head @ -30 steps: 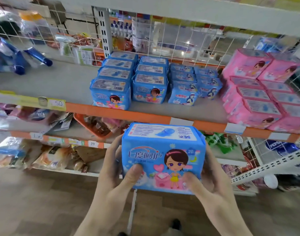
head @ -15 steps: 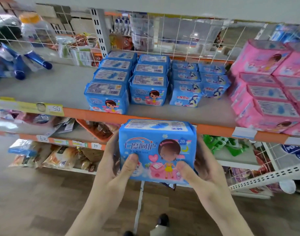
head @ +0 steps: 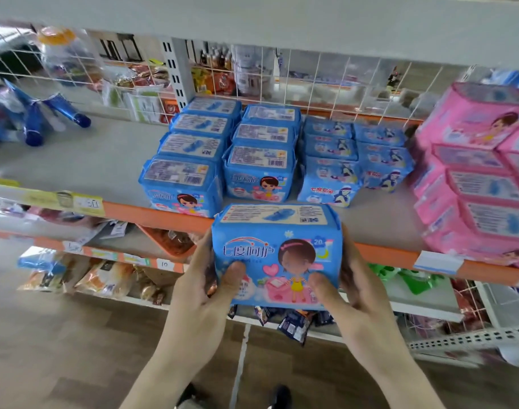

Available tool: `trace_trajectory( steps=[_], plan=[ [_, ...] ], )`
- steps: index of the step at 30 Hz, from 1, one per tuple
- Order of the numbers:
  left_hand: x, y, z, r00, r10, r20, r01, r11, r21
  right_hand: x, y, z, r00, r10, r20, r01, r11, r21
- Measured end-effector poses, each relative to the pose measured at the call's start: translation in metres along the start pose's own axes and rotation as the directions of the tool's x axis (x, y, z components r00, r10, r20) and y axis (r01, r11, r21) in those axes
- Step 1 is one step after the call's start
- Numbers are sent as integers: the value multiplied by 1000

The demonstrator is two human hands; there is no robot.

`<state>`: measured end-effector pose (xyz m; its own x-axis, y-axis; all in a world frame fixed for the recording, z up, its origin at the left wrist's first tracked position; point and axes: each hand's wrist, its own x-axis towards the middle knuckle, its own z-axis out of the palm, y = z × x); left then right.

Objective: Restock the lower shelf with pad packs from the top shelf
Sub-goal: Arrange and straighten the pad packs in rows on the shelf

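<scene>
My left hand (head: 199,290) and right hand (head: 364,290) grip the blue pad pack (head: 277,255). It's now higher, level with the orange shelf edge (head: 385,256), so placement looks next.

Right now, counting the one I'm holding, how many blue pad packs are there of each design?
Light blue girl-design pad packs: 8, counting the held pad pack
Darker blue hat-figure pad packs: 5
Total: 13
</scene>
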<state>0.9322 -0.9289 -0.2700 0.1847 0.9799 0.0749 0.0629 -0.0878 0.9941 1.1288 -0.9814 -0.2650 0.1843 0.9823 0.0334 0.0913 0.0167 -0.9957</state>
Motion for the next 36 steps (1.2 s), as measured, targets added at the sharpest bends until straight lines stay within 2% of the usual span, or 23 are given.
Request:
trace_trajectory(
  steps=[7,10,13,18,25,31,36],
  plan=[
    [39,-13,-34,984,8,176,-8,1000,0,16,-2,33,992,4,-123,-22,989,-144],
    [56,-23,-56,969,31,244,-58,993,103,20,-3,57,980,13,-196,-49,983,-179],
    [70,-29,-72,970,78,231,-127,970,207,23,1,77,960,-2,-281,-73,964,-257],
    [88,-40,-89,944,112,310,-194,949,250,25,5,96,926,8,-377,-117,957,-267],
    [111,-37,-87,962,152,225,-232,890,392,51,5,94,927,-51,-372,-120,899,-421],
    [124,-33,-64,962,227,150,-272,840,470,79,12,74,944,-67,-324,-81,903,-423],
    [126,-36,-46,950,287,118,-301,756,582,94,26,56,959,-81,-272,-44,904,-426]
  ],
)
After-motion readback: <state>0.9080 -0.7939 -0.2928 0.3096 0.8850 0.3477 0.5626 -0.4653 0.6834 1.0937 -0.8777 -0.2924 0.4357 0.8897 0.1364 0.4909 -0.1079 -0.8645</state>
